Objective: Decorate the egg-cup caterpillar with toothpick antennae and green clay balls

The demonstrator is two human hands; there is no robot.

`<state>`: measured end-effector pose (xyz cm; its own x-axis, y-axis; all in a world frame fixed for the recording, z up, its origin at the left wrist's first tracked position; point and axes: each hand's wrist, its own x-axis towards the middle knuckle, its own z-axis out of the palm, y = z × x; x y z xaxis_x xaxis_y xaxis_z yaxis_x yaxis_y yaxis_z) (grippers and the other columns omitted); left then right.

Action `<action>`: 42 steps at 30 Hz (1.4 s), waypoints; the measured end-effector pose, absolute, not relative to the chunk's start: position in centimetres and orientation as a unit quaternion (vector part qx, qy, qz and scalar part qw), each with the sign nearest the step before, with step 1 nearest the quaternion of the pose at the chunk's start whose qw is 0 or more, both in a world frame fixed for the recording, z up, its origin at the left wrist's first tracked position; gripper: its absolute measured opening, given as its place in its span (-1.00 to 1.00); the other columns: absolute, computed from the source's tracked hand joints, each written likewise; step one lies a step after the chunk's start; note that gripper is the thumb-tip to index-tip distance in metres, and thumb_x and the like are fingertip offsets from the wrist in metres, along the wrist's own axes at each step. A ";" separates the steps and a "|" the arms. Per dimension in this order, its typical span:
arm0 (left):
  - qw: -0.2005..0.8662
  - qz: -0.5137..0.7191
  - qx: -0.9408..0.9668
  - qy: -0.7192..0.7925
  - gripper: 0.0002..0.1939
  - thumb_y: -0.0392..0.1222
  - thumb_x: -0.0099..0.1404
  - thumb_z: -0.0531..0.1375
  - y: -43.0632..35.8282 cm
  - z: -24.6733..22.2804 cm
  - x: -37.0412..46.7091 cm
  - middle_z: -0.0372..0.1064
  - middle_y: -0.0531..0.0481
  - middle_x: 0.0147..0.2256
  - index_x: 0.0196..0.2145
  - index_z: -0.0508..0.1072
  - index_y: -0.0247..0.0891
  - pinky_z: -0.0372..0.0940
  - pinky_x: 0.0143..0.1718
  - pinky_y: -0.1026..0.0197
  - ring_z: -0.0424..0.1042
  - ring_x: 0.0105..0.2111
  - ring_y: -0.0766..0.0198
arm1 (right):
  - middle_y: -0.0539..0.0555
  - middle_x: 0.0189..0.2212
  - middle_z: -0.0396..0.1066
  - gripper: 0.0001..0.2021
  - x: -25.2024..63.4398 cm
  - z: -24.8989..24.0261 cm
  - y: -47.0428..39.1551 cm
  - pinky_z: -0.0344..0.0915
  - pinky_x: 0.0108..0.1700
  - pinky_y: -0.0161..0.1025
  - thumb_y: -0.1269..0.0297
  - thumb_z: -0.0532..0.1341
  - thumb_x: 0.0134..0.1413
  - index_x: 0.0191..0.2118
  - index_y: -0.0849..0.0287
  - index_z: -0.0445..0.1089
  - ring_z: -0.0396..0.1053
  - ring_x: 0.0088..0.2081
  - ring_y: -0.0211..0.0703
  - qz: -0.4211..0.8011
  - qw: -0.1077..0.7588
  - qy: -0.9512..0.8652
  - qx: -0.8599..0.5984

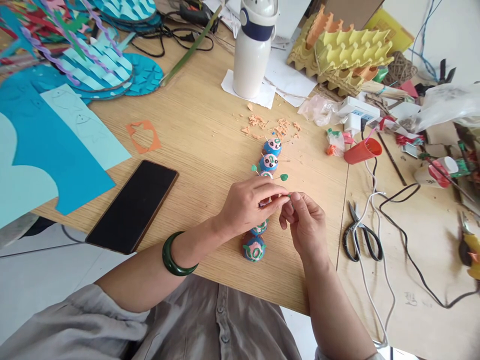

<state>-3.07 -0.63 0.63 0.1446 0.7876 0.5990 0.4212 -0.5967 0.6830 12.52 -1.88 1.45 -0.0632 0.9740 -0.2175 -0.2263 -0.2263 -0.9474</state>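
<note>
Over a row of small blue clay balls (254,248) with pink faces and green trim, my two hands meet at their fingertips. My left hand (249,200) reaches across the row, thumb and forefinger pinched on a tiny green clay piece (288,196). On the other side of that piece, my right hand (305,220) pinches it too, its other fingers curled. The middle of the row is hidden under my left hand. Two green clay blobs (284,177) on thin sticks stand out from a ball just beyond my fingers. Thin pins poke from the farther balls (269,162).
A black phone (133,206) and blue paper (80,172) lie at left. Orange crumbs (258,121) lie before a white bottle (252,55). At right are scissors (362,232), a red cup (363,151), a power strip (359,108) and loose cables. Egg cartons (350,52) stand behind.
</note>
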 end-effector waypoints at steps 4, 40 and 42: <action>0.150 0.493 0.760 0.398 -0.85 -0.16 0.39 0.26 -0.6 0.5 -3.2 0.59 -0.03 -0.32 -0.19 0.59 -0.26 0.38 -0.26 0.32 0.51 -0.36 0.35 | -0.14 -0.65 0.07 -0.61 12.5 1.5 -1.9 0.15 -0.64 -0.41 -0.01 0.38 0.08 -0.55 0.17 0.36 0.00 -0.62 -0.42 0.623 0.470 -0.384 -0.493; 0.251 0.552 0.710 0.358 -0.87 -0.22 0.37 0.26 -0.4 0.9 -3.0 0.58 -0.07 -0.26 -0.17 0.61 -0.25 0.44 -0.25 0.31 0.55 -0.24 0.30 | -0.11 -0.57 0.22 -0.69 12.5 0.3 -2.7 0.21 -0.54 -0.37 0.07 0.28 0.24 -0.45 0.15 0.40 0.22 -0.58 -0.38 0.556 0.524 -0.440 -0.472; 0.227 0.555 0.716 0.358 -0.88 -0.24 0.36 0.26 -0.4 0.8 -2.9 0.59 -0.06 -0.27 -0.19 0.61 -0.25 0.46 -0.21 0.28 0.56 -0.25 0.29 | -0.11 -0.57 0.20 -0.66 12.5 0.2 -2.7 0.21 -0.55 -0.37 0.06 0.28 0.25 -0.48 0.15 0.38 0.21 -0.58 -0.38 0.560 0.521 -0.437 -0.473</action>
<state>-2.92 -0.38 0.77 0.1276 0.7638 0.6327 0.2606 -0.6413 0.7217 12.54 -2.69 0.23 -0.0089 0.9972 -0.0736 -0.1705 -0.0740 -0.9826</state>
